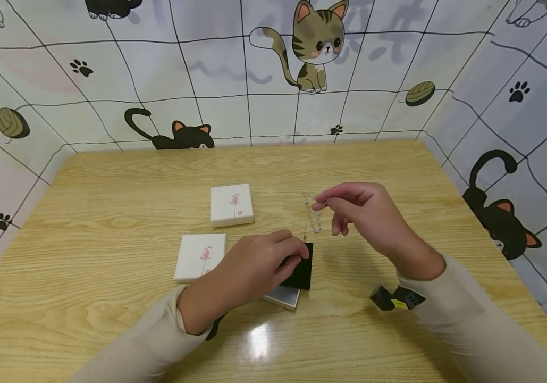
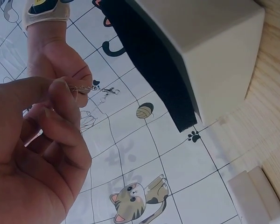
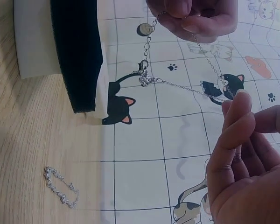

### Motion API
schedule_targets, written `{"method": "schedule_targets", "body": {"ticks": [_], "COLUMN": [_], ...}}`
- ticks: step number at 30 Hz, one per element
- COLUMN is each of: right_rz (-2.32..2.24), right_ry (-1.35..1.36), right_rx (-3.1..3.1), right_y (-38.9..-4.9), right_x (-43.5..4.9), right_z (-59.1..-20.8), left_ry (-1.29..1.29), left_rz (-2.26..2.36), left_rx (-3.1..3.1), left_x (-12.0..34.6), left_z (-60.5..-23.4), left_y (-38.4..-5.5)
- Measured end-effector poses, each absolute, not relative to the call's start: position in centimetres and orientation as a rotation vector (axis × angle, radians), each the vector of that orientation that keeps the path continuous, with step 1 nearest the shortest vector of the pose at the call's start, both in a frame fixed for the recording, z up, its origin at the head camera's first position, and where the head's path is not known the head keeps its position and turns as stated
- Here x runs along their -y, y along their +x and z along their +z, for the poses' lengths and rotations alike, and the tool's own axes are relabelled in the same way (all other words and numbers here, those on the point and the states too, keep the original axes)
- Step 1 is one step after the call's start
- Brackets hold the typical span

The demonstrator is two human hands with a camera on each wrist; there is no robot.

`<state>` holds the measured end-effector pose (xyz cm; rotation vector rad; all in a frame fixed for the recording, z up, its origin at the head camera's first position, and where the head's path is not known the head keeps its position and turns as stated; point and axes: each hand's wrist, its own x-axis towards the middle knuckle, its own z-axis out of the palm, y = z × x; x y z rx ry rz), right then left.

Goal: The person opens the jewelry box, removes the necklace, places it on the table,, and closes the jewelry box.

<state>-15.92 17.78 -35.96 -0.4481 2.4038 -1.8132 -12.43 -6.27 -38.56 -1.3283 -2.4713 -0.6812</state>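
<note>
Between both hands runs a fine silver chain (image 3: 186, 87) with a clasp and a small sparkling cluster. My left hand (image 1: 254, 260) pinches one part of it just over a black pad (image 1: 305, 274). Farther right, my right hand (image 1: 364, 213) pinches another stretch between thumb and forefinger, above the table. The pad lies on a white open box (image 1: 285, 298), partly hidden under my left hand. A second silver piece, a bracelet (image 3: 60, 189), lies in a loop on the wood in the right wrist view.
Two white square boxes with a pink flower print stand to the left: one farther back (image 1: 232, 205), one nearer (image 1: 199, 258) and partly behind my left hand. The wooden table (image 1: 110, 213) meets a cat-patterned cloth at its back and right edges.
</note>
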Motion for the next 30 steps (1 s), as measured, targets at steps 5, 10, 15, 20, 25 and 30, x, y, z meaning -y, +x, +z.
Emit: {"method": "schedule_targets", "body": {"ticks": [5, 10, 15, 20, 25, 30], "right_rz": [-1.843, -1.887, -1.934, -2.046, -2.117, -2.179], "right_ry": [-0.451, -0.437, -0.417, -0.407, -0.409, -0.425], "right_rx": [-2.411, -2.397, -2.348, -2.208, -2.106, -2.026], "right_y": [-15.6, -15.4, -15.2, -15.1, -14.9, -14.7], "right_x": [-17.7, -17.6, -17.6, -17.6, -17.6, -17.6], "right_z": [-35.8, -35.8, -35.6, -35.7, -35.4, -35.2], "left_ry": [-1.327, -1.331, -1.338, -1.336, -1.331, -1.334], "left_rz": [-0.672, -0.676, -0.67, -0.656, -0.635, -0.62], "left_rx": [2.464, 2.467, 2.482, 2.511, 2.561, 2.605], "left_x": [6.2, 6.2, 6.1, 6.2, 6.2, 6.2], "left_z": [-38.6, -38.7, -38.7, -38.8, -38.9, -39.0], "left_y": [-12.4, -12.4, -12.3, -12.4, -12.4, -12.4]}}
